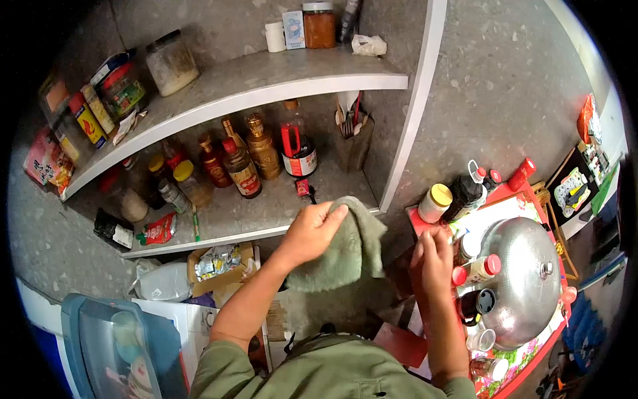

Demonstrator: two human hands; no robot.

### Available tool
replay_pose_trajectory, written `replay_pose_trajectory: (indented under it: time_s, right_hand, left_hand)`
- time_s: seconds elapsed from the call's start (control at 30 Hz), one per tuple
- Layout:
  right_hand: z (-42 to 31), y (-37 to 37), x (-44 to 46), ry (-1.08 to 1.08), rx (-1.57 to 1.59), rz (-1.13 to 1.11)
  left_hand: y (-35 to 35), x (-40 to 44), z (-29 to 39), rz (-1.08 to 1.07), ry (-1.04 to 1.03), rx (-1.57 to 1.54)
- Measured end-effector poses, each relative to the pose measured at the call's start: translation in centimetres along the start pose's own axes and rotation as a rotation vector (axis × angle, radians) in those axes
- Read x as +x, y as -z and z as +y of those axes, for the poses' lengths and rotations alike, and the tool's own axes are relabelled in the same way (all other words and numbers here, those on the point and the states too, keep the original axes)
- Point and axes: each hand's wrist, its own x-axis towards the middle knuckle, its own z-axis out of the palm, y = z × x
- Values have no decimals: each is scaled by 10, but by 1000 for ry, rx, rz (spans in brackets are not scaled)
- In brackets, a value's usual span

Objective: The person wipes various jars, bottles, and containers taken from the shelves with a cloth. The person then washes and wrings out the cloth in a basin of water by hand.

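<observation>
A grey-green cloth (342,256) hangs from my left hand (314,231), whose thumb and fingers are closed on its upper edge, in front of the lower shelf. My right hand (433,263) is at the left edge of the red table, its fingers curled together. Whether anything is between them I cannot make out. Near it stand a yellow-lidded jar (435,203), a dark bottle with a pump top (465,194) and a red-lidded jar (483,268). On the lower shelf beyond the cloth is a small red packet (302,187).
Sauce bottles (242,171) and jars line the lower shelf (229,219); more jars and packets stand on the upper shelf (246,70). A large metal lid (522,286) covers much of the red table (561,326). At lower left are a cardboard box (247,256) and a blue plastic bin (73,332).
</observation>
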Motion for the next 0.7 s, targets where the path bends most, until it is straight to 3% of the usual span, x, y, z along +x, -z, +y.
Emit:
replay_pose_trajectory:
  time_s: [0.03, 0.07, 0.1, 0.13, 0.2, 0.27, 0.3, 0.4, 0.43, 0.47, 0.5, 0.53, 0.57, 0.63, 0.7]
  right_hand:
    - [14, 1, -11, -47, 118, -101]
    - [16, -5, -26, -158, 204, -259]
    - [28, -19, -39, -410, 405, -299]
    - [42, -32, -44, -436, 616, -400]
    - [65, -59, -46, -583, 815, -171]
    - [79, -59, -45, -596, 857, -163]
    - [90, -57, -45, -491, 904, -194]
    - [102, -58, -32, -118, 1037, -342]
    - [100, -60, -24, 17, 1073, -397]
    - [62, -61, -22, -194, 1040, -346]
    - [24, -63, -21, -407, 1020, -287]
    - [-6, -70, -16, -446, 1098, -153]
    - [-16, -66, -17, -470, 1058, -137]
    - [-11, -52, -27, -476, 913, -174]
    - [5, -37, -41, -477, 793, -174]
  left_hand:
    - [-4, 3, 3, 96, -88, 346]
    - [-11, 5, -2, 63, -79, 353]
    - [-22, 7, -6, 27, -187, 449]
    - [-34, 7, -9, -11, -293, 545]
    - [-58, 2, -9, -197, -354, 695]
    - [-74, -6, 2, -452, -363, 855]
    - [-80, -9, 6, -585, -402, 914]
    - [-71, -15, 45, -689, -536, 691]
    - [-56, -8, 74, -726, -469, 634]
    - [-36, 5, 105, -763, -399, 576]
    - [-15, 20, 122, -491, -534, 570]
    - [9, 36, 139, -213, -660, 556]
    - [32, 51, 162, 3, -468, 539]
    - [97, 113, 188, 376, -609, 781]
    - [167, 183, 199, 514, -410, 1000]
